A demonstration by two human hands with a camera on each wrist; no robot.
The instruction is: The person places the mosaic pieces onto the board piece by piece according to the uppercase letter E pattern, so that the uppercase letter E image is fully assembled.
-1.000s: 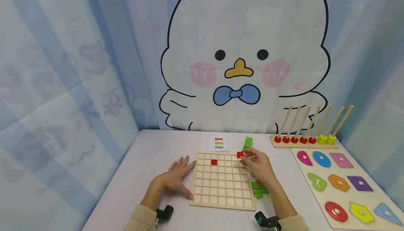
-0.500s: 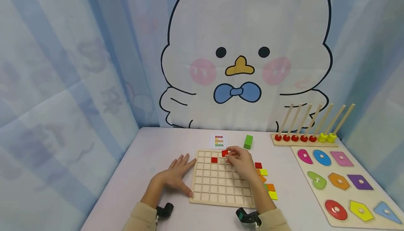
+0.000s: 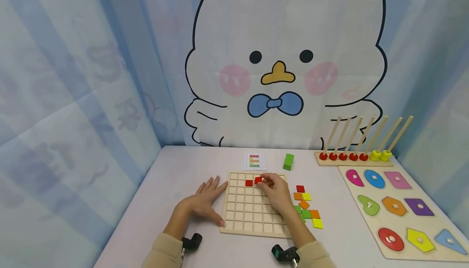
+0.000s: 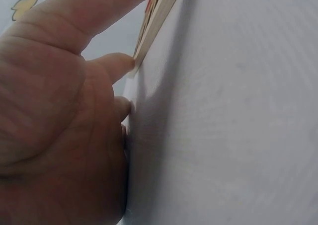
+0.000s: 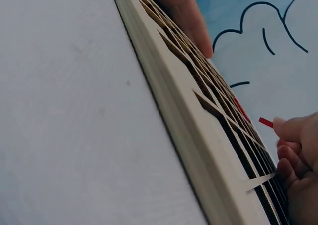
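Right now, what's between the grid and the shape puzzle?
Loose red, orange, yellow and green tiles, then bare table up to the puzzle, in the head view.

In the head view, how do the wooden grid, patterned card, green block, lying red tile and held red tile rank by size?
1. Wooden grid
2. Patterned card
3. Green block
Unranked: lying red tile and held red tile look alike; the right hand partly covers the latter.
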